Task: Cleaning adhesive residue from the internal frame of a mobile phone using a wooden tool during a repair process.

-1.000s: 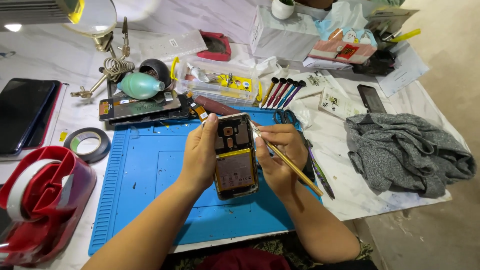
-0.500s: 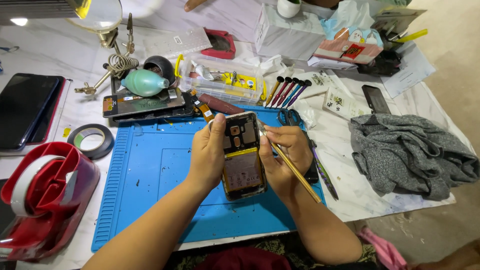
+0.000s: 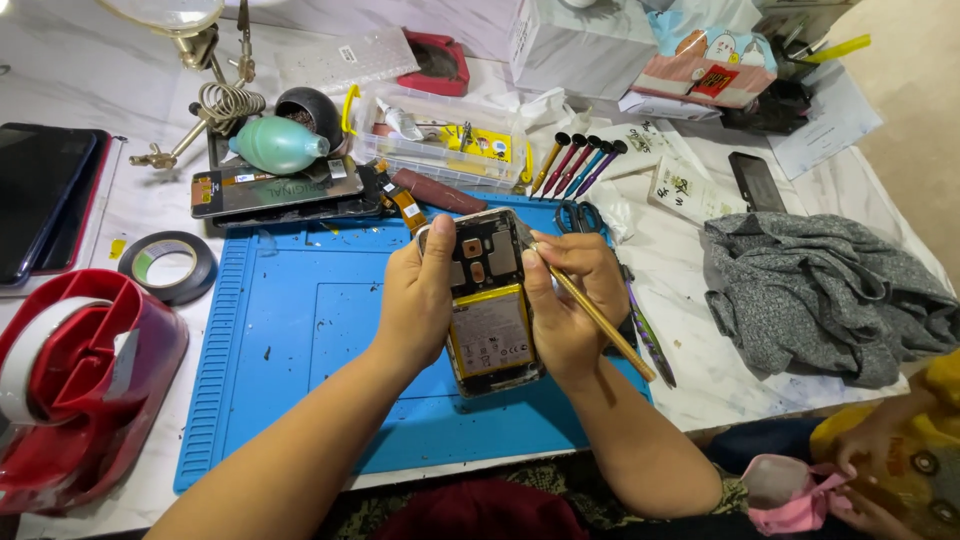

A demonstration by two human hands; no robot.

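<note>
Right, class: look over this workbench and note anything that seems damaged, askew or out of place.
The phone held in both hands has its back off, battery and circuit parts bare. A grey cloth lies crumpled at the table's right edge. Dark specks dot the blue mat.

Left arm: bare, enters from the near left edge and runs up and right toward the centre.
Left hand (image 3: 418,300): back to the camera, fingers curled, thumb straight and pointing far, its tip at the hand's far end.
Right arm: bare, comes in from the near edge at centre right, elbow bent, forearm angled up and left.
Right hand (image 3: 572,300): just right of the left hand, fingers closed in a pinch, knuckles far, thumb pressed inward to the left.
</note>
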